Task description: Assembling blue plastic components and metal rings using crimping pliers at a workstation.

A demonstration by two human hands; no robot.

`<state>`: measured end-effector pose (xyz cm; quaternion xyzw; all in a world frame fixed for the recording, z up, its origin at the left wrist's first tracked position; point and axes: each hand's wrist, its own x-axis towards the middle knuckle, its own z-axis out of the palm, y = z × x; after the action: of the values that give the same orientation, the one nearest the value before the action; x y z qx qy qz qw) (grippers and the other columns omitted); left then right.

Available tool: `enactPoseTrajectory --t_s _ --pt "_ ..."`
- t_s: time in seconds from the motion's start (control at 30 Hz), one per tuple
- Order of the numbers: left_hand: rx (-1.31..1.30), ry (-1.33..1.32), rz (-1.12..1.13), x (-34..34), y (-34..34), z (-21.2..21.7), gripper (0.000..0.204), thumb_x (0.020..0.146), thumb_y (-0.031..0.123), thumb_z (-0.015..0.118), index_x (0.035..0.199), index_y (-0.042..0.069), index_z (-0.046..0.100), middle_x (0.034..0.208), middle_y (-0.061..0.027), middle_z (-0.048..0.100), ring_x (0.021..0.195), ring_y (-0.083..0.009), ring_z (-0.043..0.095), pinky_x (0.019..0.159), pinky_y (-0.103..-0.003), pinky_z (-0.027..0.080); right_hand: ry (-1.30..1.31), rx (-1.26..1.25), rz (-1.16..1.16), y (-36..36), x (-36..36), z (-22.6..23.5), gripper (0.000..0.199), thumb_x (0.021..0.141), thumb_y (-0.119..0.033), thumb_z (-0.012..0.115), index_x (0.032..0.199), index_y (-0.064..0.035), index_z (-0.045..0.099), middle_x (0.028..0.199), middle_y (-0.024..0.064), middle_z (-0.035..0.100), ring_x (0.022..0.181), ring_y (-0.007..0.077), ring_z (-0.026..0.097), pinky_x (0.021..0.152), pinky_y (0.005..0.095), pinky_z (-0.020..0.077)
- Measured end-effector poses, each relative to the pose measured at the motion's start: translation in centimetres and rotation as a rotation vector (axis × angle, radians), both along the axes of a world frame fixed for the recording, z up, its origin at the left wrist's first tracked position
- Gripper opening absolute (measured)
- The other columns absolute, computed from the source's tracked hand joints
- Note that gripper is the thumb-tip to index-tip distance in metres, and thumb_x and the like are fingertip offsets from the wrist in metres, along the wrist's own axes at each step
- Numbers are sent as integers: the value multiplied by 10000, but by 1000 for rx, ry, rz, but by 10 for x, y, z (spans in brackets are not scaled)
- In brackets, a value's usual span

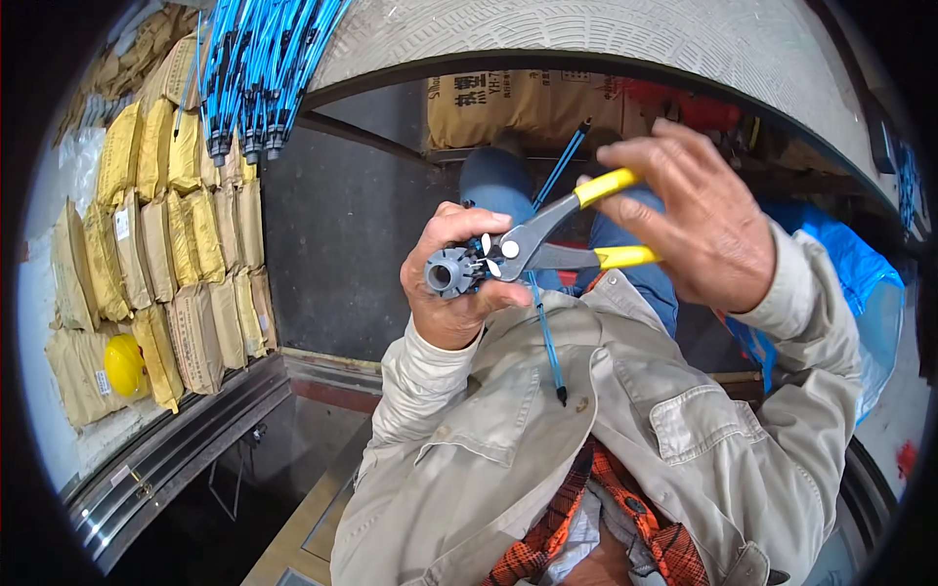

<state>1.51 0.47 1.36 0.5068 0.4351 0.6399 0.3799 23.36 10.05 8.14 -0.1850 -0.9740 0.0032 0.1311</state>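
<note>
In front of my chest, my left hand [451, 264] is closed around a grey ribbed plastic hub [447, 274] with a round hole in its end. Thin blue rods [543, 332] with black tips stick out from the hub, one lot toward my chest and another away from me. My right hand [689, 210] grips a pair of pliers [547, 230] with yellow handles, which stand spread apart. The pliers' jaws are at the hub beside my left thumb. Whether they bite on a part there, I cannot tell.
A bundle of blue rods with dark hubs [259, 88] hangs over the left end of the grey patterned table [547, 29]. Stacked yellow-brown sacks [156, 225] stand on the left with a yellow helmet [125, 365]. A blue plastic bag [860, 273] is on the right.
</note>
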Motion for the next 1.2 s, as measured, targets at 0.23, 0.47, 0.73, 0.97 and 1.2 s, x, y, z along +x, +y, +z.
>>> enactPoseTrajectory --t_s 0.23,0.47,0.73,0.97,1.2 --pt "18 -6 79 1 -1 2 599 481 329 861 946 50 609 884 -49 611 735 -148 457 699 -272 384 -105 110 61 12 -9 11 259 701 -212 666 901 -80 568 938 103 487 681 195 481 601 288 438" --pt "77 -10 93 -3 3 -7 573 481 315 863 926 52 616 846 -41 598 724 -146 454 697 -270 380 -47 -106 12 -1 -14 -32 291 677 -215 689 843 -70 500 869 92 473 661 186 474 572 289 432" --pt "47 -12 96 -5 5 -5 568 470 314 868 910 55 619 836 -42 597 717 -148 459 692 -271 381 -2 -47 7 4 -15 -39 319 686 -234 702 795 -72 450 776 66 460 596 176 454 519 283 418" --pt "55 -13 3 -15 5 -7 568 466 316 869 894 66 593 834 -57 599 725 -153 478 698 -288 395 9 -1161 -14 18 -15 -5 295 736 -189 703 840 -64 457 721 60 543 498 203 521 463 269 427" --pt "37 -75 -73 -17 5 -8 583 459 338 864 885 78 562 822 -60 598 752 -161 505 727 -310 419 -85 -1399 58 31 -18 15 282 763 -124 691 910 -49 463 735 81 612 452 249 565 433 279 432"
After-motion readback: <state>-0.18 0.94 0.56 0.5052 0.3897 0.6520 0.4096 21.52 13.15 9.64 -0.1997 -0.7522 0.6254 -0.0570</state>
